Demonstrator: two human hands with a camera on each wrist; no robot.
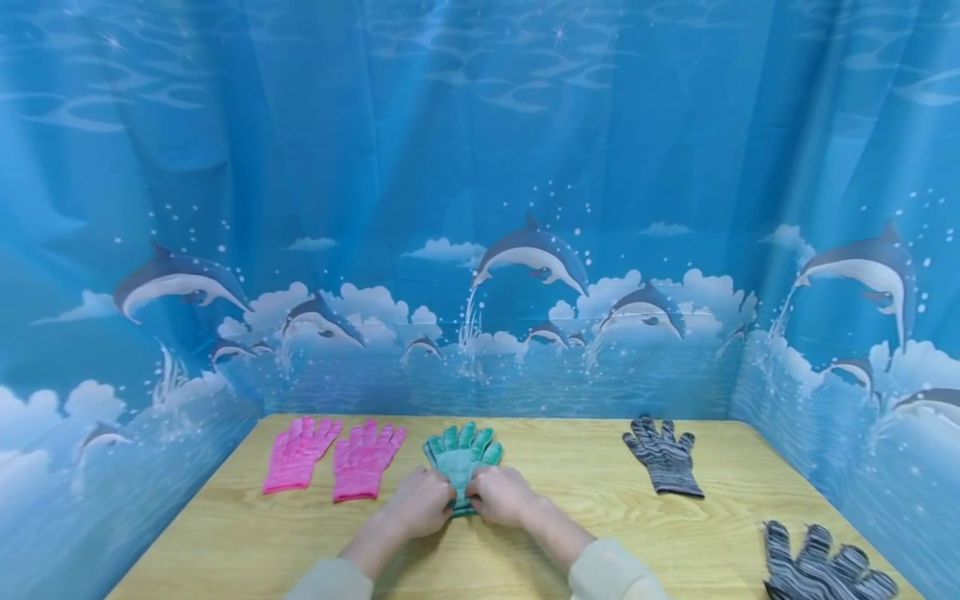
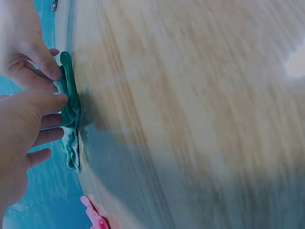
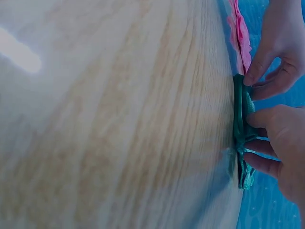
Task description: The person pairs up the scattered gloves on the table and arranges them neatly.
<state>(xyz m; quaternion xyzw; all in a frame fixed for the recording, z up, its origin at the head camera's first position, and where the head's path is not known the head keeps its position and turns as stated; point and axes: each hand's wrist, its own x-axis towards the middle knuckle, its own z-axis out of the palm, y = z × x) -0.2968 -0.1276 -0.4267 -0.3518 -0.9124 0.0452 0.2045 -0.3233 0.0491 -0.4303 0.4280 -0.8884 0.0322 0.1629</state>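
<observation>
A green glove (image 1: pixel 459 458) lies palm down or up, I cannot tell which, near the far middle of the table, its fingers spread away from me. My left hand (image 1: pixel 425 500) pinches the left side of its cuff, and my right hand (image 1: pixel 502 495) pinches the right side. In the left wrist view, the left thumb (image 2: pixel 55 102) presses on the folded green edge (image 2: pixel 70 90). The right wrist view has both hands close together along that same edge. Whether a second green glove lies underneath is hidden.
Two pink gloves (image 1: pixel 360 467) lie side by side to the left on the wooden table (image 1: pixel 570 517). One black-and-grey glove (image 1: pixel 663 458) rests at the far right, another (image 1: pixel 821 571) at the near right. A blue dolphin-print curtain (image 1: pixel 465 167) surrounds the table's back and sides.
</observation>
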